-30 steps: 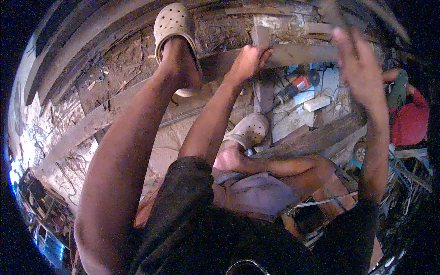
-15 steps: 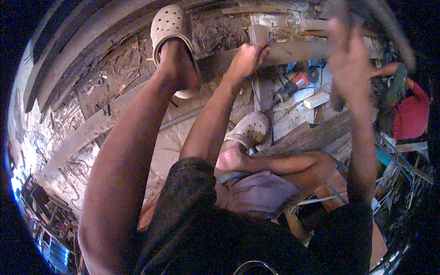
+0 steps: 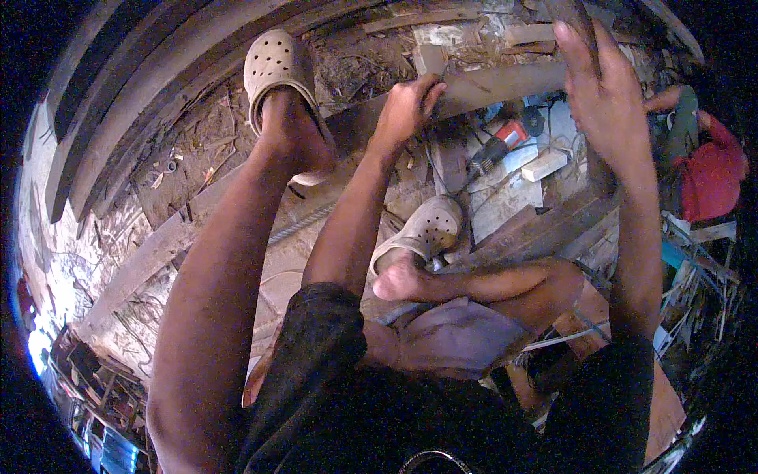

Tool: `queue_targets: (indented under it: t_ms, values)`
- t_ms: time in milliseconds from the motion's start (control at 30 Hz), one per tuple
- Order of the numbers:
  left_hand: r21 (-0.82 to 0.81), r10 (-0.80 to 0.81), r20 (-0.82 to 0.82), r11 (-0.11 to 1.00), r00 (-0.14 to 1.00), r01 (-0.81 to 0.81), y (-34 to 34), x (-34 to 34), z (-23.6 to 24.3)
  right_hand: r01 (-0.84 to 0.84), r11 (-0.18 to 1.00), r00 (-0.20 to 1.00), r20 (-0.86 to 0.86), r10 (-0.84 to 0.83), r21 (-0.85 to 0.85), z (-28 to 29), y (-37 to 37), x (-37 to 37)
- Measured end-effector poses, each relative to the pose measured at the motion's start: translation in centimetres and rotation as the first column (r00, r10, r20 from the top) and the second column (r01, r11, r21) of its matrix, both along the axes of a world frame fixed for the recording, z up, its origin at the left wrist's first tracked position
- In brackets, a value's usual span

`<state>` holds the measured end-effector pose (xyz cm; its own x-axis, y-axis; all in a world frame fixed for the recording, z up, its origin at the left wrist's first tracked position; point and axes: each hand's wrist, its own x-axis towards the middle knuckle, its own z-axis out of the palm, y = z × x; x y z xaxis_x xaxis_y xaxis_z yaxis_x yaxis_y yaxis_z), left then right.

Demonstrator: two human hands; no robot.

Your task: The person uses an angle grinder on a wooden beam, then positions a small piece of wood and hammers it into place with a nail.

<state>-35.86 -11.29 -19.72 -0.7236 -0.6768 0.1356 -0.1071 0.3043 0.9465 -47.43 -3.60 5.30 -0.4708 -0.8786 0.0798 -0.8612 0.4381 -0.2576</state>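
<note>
Evidently stiff and heavy, the long wooden plank (image 3: 489, 83) lies across the littered floor, left hand (image 3: 407, 107) pinching its near edge, right hand (image 3: 604, 99) raised, seemingly closed round a dark tool handle (image 3: 570, 14); best gripped along edges.

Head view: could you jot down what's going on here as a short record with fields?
Setting: cluttered woodworking floor with scraps and shavings
Left hand: gripping a long wooden plank
Right hand: raised, holding a dark wooden handle; the tool's head is out of view
Left foot: beige clog pressing on the plank
Nearby: red power tool, second clog
</note>
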Motion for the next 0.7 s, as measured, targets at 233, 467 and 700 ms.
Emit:
queue_targets:
  t_ms: [233, 467, 700]
  values:
    - [0.005, 0.02, -0.073, 1.0, 0.997, -0.02, 0.4, -1.3, 0.4, -0.104, 0.874, 0.981, 0.196, 0.01, 0.475, -4.6, 1.3, -2.0]
    - [0.005, 0.023, -0.007, 1.0, 1.0, -0.023, 0.4, -0.4, 0.2, -0.105, 0.992, 0.994, -0.004, 0.105, 0.064, -3.2, -0.4, -1.2]
    - [-0.007, 0.01, -0.014, 1.0, 1.0, -0.01, 0.2, -0.6, 0.1, -0.035, 0.96, 0.98, 0.198, -0.022, 0.277, -1.4, 0.7, -1.1]
